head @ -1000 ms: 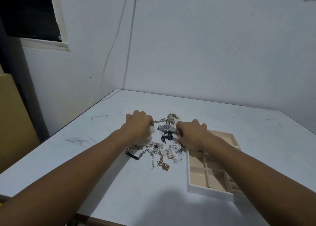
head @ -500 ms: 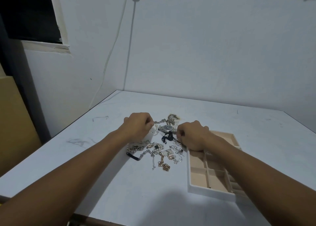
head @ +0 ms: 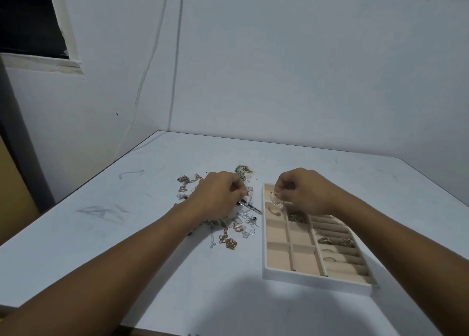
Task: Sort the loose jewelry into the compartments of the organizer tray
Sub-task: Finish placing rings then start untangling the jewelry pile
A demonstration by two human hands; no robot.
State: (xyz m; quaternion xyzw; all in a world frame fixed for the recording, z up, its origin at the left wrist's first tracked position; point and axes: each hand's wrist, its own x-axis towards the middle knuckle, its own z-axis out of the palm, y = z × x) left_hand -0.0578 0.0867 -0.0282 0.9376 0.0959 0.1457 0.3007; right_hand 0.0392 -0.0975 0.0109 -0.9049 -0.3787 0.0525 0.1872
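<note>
A tangled pile of loose jewelry (head: 228,230) lies on the white table (head: 127,234), with chains, a gold link piece (head: 229,243) and a dark clip (head: 250,206). My left hand (head: 218,196) rests on the pile, fingertips pinched on a pale beaded piece (head: 250,191). The organizer tray (head: 314,282), white-rimmed with beige lining, sits to the right of the pile. My right hand (head: 302,191) hovers over the tray's far left compartment and pinches a small sparkling silver piece (head: 276,202) that dangles into it. Rings (head: 335,240) sit in the tray's right-hand roll slots.
The table stands in a corner, with walls close behind and to the left. A white cable (head: 175,81) runs down the corner. The table's near edge (head: 152,329) is just below my forearms. A yellowish panel (head: 12,208) stands left of the table.
My right hand has left the pile and moved right over the tray's far end, carrying the small silver piece. My left hand stays on the pile.
</note>
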